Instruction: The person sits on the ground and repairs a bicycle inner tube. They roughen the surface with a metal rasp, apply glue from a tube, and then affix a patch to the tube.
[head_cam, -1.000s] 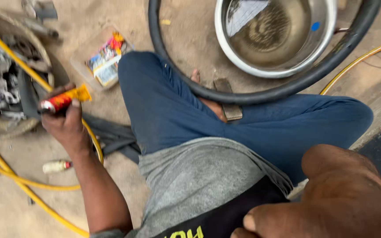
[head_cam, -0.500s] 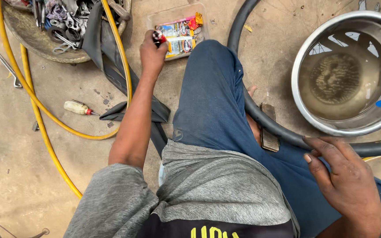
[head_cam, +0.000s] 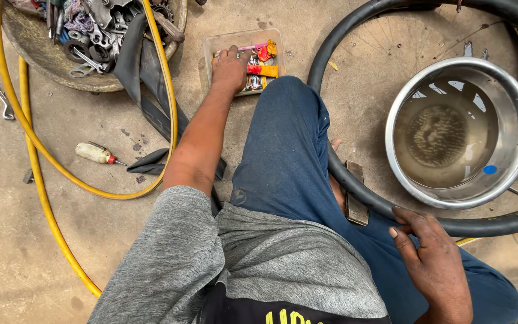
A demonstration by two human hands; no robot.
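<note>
So the left hand is reaching into the one clear plastic tray sitting on the concrete floor, fingers curled down over the bright red, orange and yellow tubes and packets inside; can't tell if it's actually pinching any of them. The right hand is resting loosely half-open on the blue-trousered thigh, thumb just touching the one black tyre that's ringing the one steel bowl of murky water. One round pan of spanners and scrap is sitting at the top left edge, with one yellow hose looping around below it. One small white bottle with a red tip is lying inside that loop. Open floor is showing mostly at the bottom left, and inside the tyre above the bowl.
</note>
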